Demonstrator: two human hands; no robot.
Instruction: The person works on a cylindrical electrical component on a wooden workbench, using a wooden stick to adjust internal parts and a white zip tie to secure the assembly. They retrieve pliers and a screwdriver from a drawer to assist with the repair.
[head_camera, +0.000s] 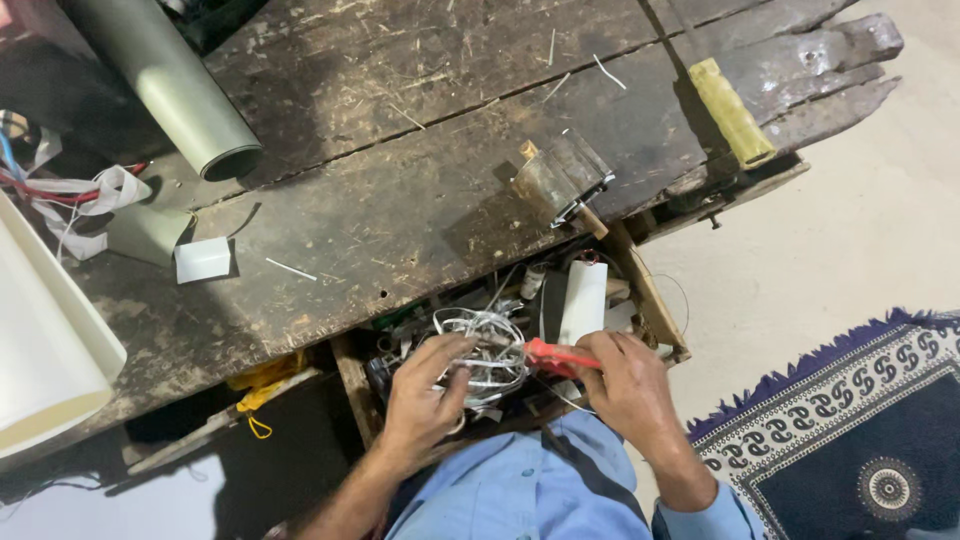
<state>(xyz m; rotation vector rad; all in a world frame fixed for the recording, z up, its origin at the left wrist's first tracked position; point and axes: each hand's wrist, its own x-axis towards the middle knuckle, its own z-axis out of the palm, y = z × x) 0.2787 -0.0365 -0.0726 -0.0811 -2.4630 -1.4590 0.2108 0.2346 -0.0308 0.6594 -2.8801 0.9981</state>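
Sleeve: a light blue shirt sleeve (530, 490), soft cloth, lies nearest the camera, just below the open drawer (655, 300).
Left hand: the left hand (425, 395) is curled half shut, fingers hooked around a tangled coil of white wire (485, 350), over the drawer's left part.
Coil: thin, glossy loops, bunched and springy, held above the drawer's clutter.
Right hand: the right hand (625, 385) is closed in a fist around a red-handled tool (555, 355), whose tip touches the coil; it hovers over the drawer's right part.
Drawer: a wooden drawer pulled out from under the workbench (400, 200), crammed with wires and a flat white strip.
Workbench: dark, scarred planks, rough and dusty, just above the drawer.
Far left of drawer: a cream rolled sheet (40, 340), and a grey-green tube (175, 80) lying on the bench.
Above drawer: a small clear plastic box (562, 175) at the bench edge.
Right of drawer: a yellow-wrapped handle (732, 112) up on the bench, and a patterned purple-fringed rug (860, 410) on the pale floor.
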